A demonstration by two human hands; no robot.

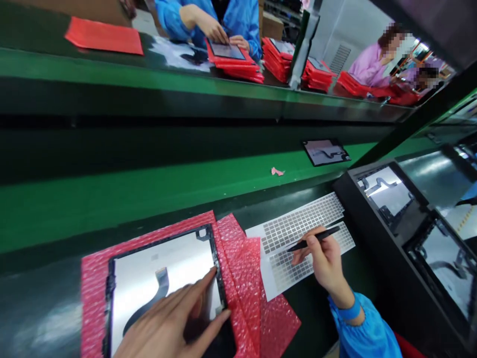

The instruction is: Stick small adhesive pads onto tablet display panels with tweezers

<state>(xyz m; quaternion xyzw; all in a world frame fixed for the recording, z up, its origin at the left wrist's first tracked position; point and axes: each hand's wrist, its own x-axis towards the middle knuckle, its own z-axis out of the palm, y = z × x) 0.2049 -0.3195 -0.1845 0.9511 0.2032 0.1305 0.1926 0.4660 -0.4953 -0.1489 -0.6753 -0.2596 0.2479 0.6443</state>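
My left hand (171, 315) lies with fingers spread on the back of a tablet screen panel (137, 278), its fingertips at the panel's right edge. The panel has a silver back, a black frame and a dark flex cable (147, 306). Under it are pink bubble-wrap bags (242, 293). My right hand (326, 261) is closed around slim black tweezers (316, 237), tip pointing left over a white sheet of small grey square stickers (290, 268). A second sticker sheet (301, 221) lies just behind, and my right wrist wears a blue band (350, 311).
At right, a black rack (376, 238) carries more screen panels (389, 191). Another panel (326, 151) and a pink scrap (277, 171) lie on the green ledge. Across the raised shelf, a co-worker's hands (212, 27) work over red bags (238, 69); other people sit far right.
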